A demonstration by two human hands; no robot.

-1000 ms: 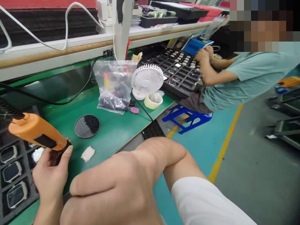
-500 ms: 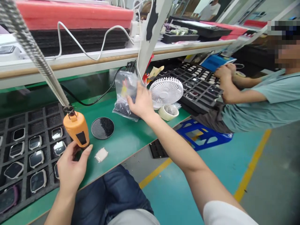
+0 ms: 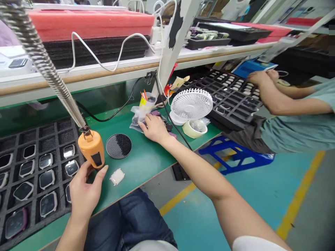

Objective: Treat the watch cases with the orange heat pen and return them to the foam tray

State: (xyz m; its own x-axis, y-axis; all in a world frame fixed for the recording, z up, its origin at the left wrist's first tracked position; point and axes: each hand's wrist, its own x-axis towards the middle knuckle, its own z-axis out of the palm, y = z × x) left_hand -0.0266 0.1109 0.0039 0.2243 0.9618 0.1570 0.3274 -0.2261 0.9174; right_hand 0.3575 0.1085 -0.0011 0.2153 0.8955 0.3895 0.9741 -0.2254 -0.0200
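Observation:
An orange electric screwdriver (image 3: 91, 149) hangs from a coiled metal-sheathed cord at the left. My left hand (image 3: 87, 186) is closed around its lower end, thumb on the right side; the tip is hidden. My right hand (image 3: 155, 129) rests on a crumpled clear plastic bag (image 3: 135, 120), its fingers apart and lightly bent over dark and purple pieces. On the green bench (image 3: 146, 157) between my hands lie a round black perforated disc (image 3: 118, 145) and a pale watch-case part (image 3: 117, 176).
A black foam tray (image 3: 59, 174) of watch cases fills the left. Behind my right hand are a cup (image 3: 148, 100), a white fan (image 3: 192, 104) and a tape roll (image 3: 194, 129). A black cable crosses there. A co-worker's arms (image 3: 285, 101) are at the right.
My right hand has come down with the plastic bag, which stood taller before and now lies flatter. The cup behind it is now uncovered. My left hand stays at the screwdriver.

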